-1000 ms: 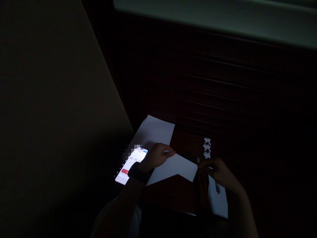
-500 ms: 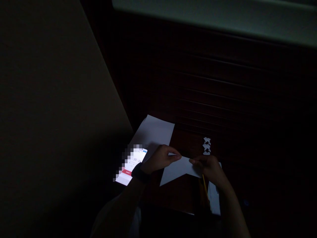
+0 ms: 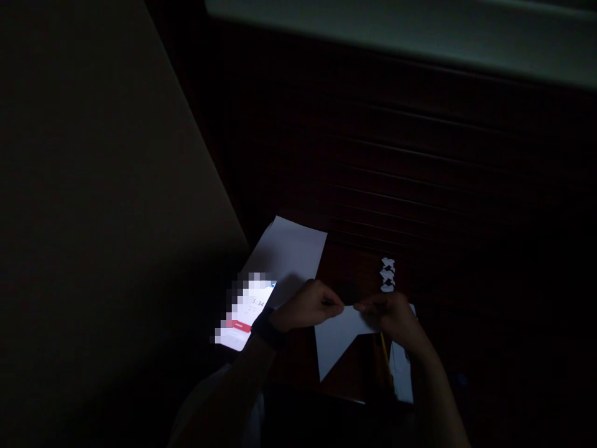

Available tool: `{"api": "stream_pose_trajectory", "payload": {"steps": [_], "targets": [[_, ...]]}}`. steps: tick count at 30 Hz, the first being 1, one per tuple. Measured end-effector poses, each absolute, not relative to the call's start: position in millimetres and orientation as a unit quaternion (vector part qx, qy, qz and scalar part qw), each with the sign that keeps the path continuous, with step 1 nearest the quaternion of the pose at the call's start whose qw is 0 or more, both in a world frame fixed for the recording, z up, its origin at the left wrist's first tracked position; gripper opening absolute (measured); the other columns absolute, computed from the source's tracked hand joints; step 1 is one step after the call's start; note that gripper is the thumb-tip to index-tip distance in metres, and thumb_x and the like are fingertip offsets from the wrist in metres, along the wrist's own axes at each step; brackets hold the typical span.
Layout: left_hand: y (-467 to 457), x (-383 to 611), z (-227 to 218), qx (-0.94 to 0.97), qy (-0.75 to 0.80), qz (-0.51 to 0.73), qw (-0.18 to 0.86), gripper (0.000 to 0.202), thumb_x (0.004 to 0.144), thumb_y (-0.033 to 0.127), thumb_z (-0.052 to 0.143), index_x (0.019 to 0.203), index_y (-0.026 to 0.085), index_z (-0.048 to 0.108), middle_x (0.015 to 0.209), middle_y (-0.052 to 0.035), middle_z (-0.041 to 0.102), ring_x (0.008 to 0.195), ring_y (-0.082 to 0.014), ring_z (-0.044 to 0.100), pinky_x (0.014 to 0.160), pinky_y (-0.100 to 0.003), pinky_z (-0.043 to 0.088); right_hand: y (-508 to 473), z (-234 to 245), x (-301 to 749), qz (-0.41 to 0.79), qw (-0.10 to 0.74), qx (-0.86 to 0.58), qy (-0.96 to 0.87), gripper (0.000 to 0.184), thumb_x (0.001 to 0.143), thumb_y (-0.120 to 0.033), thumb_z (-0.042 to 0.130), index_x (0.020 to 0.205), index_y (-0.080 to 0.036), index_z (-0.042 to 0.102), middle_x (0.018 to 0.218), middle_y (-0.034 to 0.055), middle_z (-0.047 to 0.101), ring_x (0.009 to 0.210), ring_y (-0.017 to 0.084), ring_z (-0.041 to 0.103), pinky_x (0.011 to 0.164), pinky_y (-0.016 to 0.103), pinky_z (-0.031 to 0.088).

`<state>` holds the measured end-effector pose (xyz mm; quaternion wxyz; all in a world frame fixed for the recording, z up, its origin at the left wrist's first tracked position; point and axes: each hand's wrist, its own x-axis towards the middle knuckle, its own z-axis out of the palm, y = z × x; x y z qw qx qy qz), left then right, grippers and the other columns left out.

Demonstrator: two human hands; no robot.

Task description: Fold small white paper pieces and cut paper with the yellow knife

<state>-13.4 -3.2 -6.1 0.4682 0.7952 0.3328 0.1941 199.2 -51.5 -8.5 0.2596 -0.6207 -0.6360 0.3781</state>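
Between my hands is a white sheet of paper [image 3: 336, 342], pinched along its upper edge, with one pointed corner hanging toward the table's front. My left hand [image 3: 313, 305] wears a dark band at the wrist and closes its thumb and fingertips on that edge. Close beside it, my right hand [image 3: 389, 314] grips the same edge a little further right. Both sets of fingertips nearly meet. A lit phone [image 3: 245, 320] with a timer on its screen lies left of my left wrist, which hides part of it.
Behind the phone lies a larger white sheet [image 3: 293, 249]. Several small folded paper pieces [image 3: 387, 275] form a column at the back right. A yellow pencil-like stick [image 3: 385, 351] and more white paper [image 3: 402, 373] are by my right forearm. A wall [image 3: 116, 186] rises on the left.
The held paper has turned, so its pointed corner now hangs lower and further right. My left hand has moved slightly right and down, bringing its fingertips closer to my right hand's.
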Motion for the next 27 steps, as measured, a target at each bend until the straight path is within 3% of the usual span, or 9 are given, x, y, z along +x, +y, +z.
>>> {"api": "stream_pose_trajectory", "payload": {"steps": [6, 12, 15, 19, 24, 27], "targets": [[-0.6, -26.3, 3.3, 0.788, 0.355, 0.198, 0.463, 0.019, 0.075, 0.022, 0.055, 0.074, 0.017, 0.073, 0.069, -0.0017, 0.071, 0.060, -0.0144, 0.062, 0.053, -0.022, 0.041, -54.9, 0.7, 216.0, 0.373, 0.279, -0.640, -0.611, 0.027, 0.073, -0.039, 0.059, 0.073, -0.015, 0.073, 0.064, 0.0017, 0.067, 0.058, 0.015, 0.057, 0.051, 0.023, 0.040], [11.8, -39.6, -14.5, 0.765, 0.448, 0.231, 0.401, 0.015, 0.074, 0.025, 0.060, 0.078, 0.021, 0.074, 0.076, -0.0029, 0.072, 0.069, -0.0189, 0.065, 0.063, -0.027, 0.047, -55.8, 1.6, 229.5, 0.372, 0.301, -0.663, -0.575, 0.030, 0.073, -0.041, 0.062, 0.082, -0.016, 0.074, 0.072, 0.0048, 0.071, 0.064, 0.018, 0.061, 0.057, 0.027, 0.044], [15.2, -34.6, -16.9, 0.709, 0.474, 0.318, 0.414, 0.020, 0.078, 0.031, 0.057, 0.088, 0.021, 0.072, 0.090, -0.0046, 0.072, 0.084, -0.0204, 0.065, 0.074, -0.031, 0.049, -53.4, 0.8, 228.4, 0.377, 0.321, -0.669, -0.554, 0.032, 0.073, -0.043, 0.062, 0.083, -0.015, 0.074, 0.077, 0.0067, 0.072, 0.069, 0.021, 0.063, 0.060, 0.028, 0.045], [7.6, -17.7, -7.9, 0.660, 0.393, 0.361, 0.529, 0.040, 0.074, 0.034, 0.064, 0.111, 0.019, 0.062, 0.111, -0.0075, 0.065, 0.097, -0.0205, 0.062, 0.081, -0.031, 0.049, -49.6, 1.4, 219.0, 0.373, 0.334, -0.667, -0.552, 0.032, 0.071, -0.043, 0.064, 0.084, -0.015, 0.074, 0.076, 0.0064, 0.072, 0.070, 0.021, 0.063, 0.060, 0.028, 0.045], [-3.0, -9.0, -1.0, 0.697, 0.417, 0.287, 0.508, 0.023, 0.076, 0.036, 0.062, 0.083, 0.016, 0.073, 0.084, -0.0060, 0.073, 0.078, -0.0204, 0.066, 0.068, -0.028, 0.049, -51.0, 5.9, 211.2, 0.376, 0.332, -0.651, -0.570, 0.032, 0.071, -0.043, 0.065, 0.081, -0.014, 0.074, 0.071, 0.0051, 0.071, 0.064, 0.018, 0.061, 0.057, 0.025, 0.043], [-0.7, -16.2, -2.5, 0.702, 0.421, 0.299, 0.490, 0.022, 0.075, 0.036, 0.063, 0.082, 0.017, 0.073, 0.082, -0.0051, 0.073, 0.078, -0.0208, 0.066, 0.067, -0.027, 0.048, -56.6, 7.1, 216.1, 0.370, 0.338, -0.652, -0.569, 0.033, 0.070, -0.044, 0.065, 0.077, -0.013, 0.073, 0.068, 0.0050, 0.070, 0.062, 0.018, 0.061, 0.056, 0.026, 0.044]]}}
